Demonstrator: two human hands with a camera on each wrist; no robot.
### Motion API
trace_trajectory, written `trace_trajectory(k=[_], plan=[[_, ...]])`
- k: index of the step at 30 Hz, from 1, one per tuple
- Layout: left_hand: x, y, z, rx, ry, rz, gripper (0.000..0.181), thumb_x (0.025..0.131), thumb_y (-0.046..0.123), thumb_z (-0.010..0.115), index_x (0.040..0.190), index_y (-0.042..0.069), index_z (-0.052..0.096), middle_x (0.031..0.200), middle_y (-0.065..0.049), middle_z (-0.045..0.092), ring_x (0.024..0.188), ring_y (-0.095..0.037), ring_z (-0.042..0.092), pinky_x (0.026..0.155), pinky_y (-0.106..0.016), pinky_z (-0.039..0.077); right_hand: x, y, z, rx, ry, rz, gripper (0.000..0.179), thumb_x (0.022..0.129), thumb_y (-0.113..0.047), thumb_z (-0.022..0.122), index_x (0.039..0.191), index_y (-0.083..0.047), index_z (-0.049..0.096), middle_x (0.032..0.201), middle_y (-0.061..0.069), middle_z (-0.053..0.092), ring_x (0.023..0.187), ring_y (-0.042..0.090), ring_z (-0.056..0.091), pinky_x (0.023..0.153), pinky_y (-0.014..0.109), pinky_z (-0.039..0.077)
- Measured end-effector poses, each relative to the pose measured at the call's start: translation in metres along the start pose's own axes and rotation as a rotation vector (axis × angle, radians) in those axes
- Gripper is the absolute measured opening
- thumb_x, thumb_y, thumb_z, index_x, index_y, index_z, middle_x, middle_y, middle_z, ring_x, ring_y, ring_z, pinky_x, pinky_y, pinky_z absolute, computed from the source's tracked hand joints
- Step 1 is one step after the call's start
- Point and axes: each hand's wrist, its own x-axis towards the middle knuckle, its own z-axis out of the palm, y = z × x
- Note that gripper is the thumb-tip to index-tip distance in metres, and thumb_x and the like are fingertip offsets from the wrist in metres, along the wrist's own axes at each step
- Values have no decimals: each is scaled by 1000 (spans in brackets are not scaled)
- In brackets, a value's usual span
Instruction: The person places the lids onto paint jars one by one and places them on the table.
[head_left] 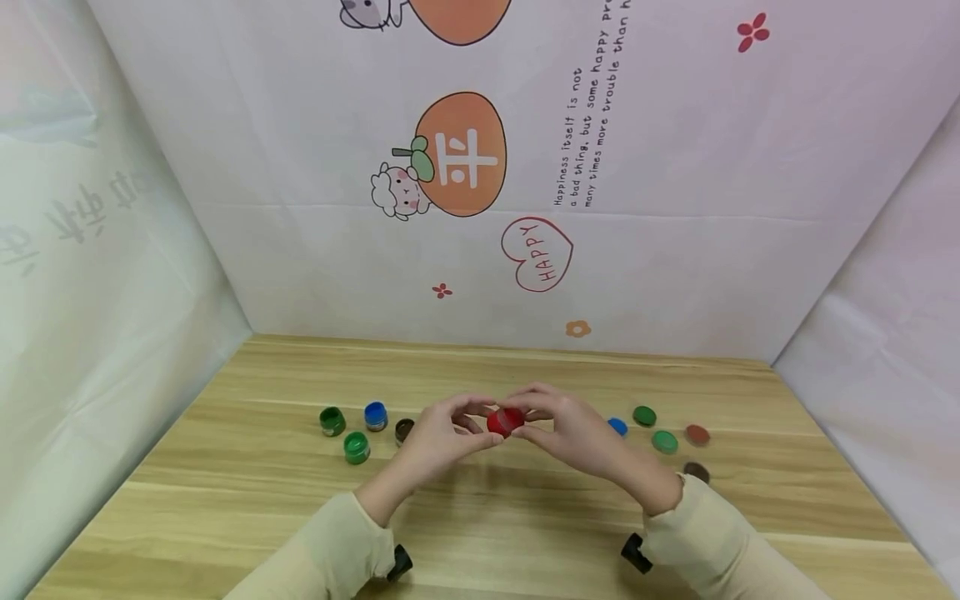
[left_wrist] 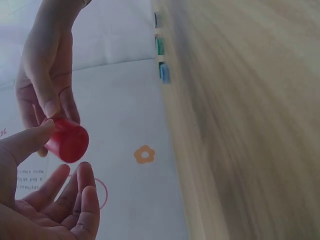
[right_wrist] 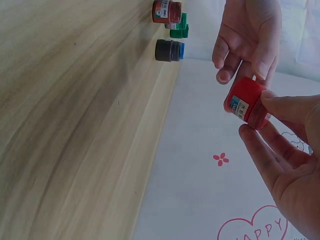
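Note:
A small red paint jar (head_left: 504, 422) is held above the table, between both hands. My right hand (head_left: 566, 429) pinches its lid end (right_wrist: 258, 116) between thumb and fingers. My left hand (head_left: 442, 433) is at the other end; its thumb touches the jar, and its fingers curve around that side. The left wrist view shows several left fingers (left_wrist: 85, 200) loosely bent just below the round base, apart from it. A printed label (right_wrist: 239, 107) faces the right wrist camera. How firmly the left hand grips is partly hidden.
At left stand uncapped jars: dark green (head_left: 332, 421), light green (head_left: 356, 447), blue (head_left: 375, 416), dark brown (head_left: 403, 430), and red-brown (right_wrist: 166, 11). Loose lids lie at right: blue (head_left: 617, 426), greens (head_left: 644, 415), red-brown (head_left: 697, 434), dark brown (head_left: 696, 472). White printed sheets (head_left: 660, 275) wall the wooden table (head_left: 510, 550).

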Motion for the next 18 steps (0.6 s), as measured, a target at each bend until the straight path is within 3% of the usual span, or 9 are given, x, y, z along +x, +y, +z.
trace_trajectory(k=[9, 18], plan=[[-6, -5, -17, 11, 51, -13, 35, 92, 23, 80, 125, 13, 71, 117, -9, 71, 96, -18, 65, 79, -36, 56, -3, 11, -12, -22, 31, 55, 35, 92, -4, 76, 127, -6, 71, 122, 7, 65, 102, 21, 67, 87, 35, 58], [-20, -10, -47, 88, 107, -52, 27, 93, 27, 78, 117, 16, 74, 109, -1, 71, 96, -16, 64, 76, -37, 55, -10, 28, -15, -56, 58, 83, 35, 93, -5, 76, 127, -6, 71, 123, 8, 65, 103, 22, 66, 83, 33, 58]])
